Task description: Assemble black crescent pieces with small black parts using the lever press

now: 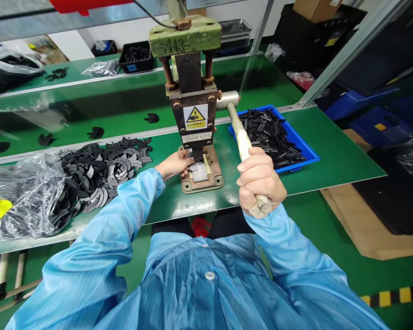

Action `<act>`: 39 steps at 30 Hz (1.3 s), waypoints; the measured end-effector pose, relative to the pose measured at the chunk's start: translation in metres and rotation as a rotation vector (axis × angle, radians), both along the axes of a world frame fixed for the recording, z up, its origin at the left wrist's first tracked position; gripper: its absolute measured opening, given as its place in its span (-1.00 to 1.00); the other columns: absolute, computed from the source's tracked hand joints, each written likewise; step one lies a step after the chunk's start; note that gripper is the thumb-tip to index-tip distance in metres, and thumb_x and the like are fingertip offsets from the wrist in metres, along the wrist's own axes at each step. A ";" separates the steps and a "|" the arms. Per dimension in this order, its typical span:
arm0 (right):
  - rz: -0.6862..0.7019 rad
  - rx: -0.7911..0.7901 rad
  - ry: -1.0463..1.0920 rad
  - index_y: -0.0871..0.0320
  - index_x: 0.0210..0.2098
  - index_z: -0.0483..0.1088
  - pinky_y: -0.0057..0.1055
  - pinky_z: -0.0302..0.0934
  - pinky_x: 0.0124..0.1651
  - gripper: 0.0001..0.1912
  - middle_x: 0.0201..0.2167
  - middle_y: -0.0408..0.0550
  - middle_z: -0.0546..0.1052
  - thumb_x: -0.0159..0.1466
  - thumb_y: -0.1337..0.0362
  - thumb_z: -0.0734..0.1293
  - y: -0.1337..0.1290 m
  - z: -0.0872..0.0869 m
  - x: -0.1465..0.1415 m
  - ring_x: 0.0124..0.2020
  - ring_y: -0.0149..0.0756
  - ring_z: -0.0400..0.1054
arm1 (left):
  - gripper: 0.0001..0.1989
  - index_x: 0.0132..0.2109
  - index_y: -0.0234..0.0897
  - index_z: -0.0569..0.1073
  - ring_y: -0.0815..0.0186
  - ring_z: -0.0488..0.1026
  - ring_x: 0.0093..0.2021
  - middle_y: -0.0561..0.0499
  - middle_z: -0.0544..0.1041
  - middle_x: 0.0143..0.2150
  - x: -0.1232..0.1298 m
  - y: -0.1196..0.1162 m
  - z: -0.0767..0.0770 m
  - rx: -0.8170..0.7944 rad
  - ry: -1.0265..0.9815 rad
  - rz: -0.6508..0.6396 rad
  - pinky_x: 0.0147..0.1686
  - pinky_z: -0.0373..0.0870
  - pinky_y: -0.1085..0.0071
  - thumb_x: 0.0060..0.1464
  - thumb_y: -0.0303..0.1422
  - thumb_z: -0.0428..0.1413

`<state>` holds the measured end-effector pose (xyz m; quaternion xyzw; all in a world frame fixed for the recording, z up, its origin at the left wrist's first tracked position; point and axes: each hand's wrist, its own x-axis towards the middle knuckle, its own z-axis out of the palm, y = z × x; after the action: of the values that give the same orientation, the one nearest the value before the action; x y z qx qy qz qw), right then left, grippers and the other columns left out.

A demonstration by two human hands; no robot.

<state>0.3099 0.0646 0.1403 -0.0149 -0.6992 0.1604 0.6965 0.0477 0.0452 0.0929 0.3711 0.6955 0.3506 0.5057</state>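
My right hand is wrapped round the taped lever handle of a hand press. The lever slants down from the press's right side toward me. At the press base, my left hand pinches a small dark flat part just under the ram. Fingers hide much of that part, so its full outline does not show. Left of the press lies a heap of black curved flat pieces, partly spilling from a clear plastic bag.
A blue tray full of narrow black parts stands right of the press. Several black curved pieces lie spaced along the green strip behind. A black bin stands at the back. The green table's front edge runs close to my body.
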 end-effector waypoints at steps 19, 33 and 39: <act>-0.005 -0.039 -0.034 -0.01 -0.44 0.37 0.16 0.47 0.26 -0.78 -0.51 -0.26 0.51 0.30 0.16 0.42 -0.002 0.004 0.005 -0.24 -0.23 0.56 | -0.65 -0.17 -0.23 0.30 0.40 0.54 -0.59 0.09 0.54 -0.47 0.021 -0.033 -0.004 0.095 -0.164 0.273 -0.55 0.50 0.53 0.41 -0.15 0.26; -0.013 -0.052 -0.042 -0.02 -0.44 0.39 0.21 0.47 0.28 -0.77 -0.51 -0.28 0.51 0.32 0.14 0.44 -0.003 0.002 0.006 -0.23 -0.24 0.57 | -0.84 -0.10 -0.24 0.44 0.47 0.36 -0.72 0.18 0.45 -0.60 0.019 -0.007 0.014 -0.020 -0.031 0.118 -0.65 0.30 0.57 0.35 -0.42 0.29; 0.000 -0.035 -0.041 0.02 -0.44 0.38 0.17 0.46 0.26 -0.77 -0.49 -0.26 0.52 0.32 0.17 0.44 -0.002 0.005 0.005 -0.22 -0.25 0.56 | -0.79 -0.10 -0.20 0.35 0.40 0.46 -0.61 0.15 0.46 -0.55 0.027 -0.019 -0.002 0.054 -0.094 0.206 -0.54 0.41 0.53 0.41 -0.24 0.23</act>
<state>0.3154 0.0629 0.1448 -0.0303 -0.7103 0.1724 0.6818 0.0750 0.0261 0.0908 0.2944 0.6955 0.4364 0.4890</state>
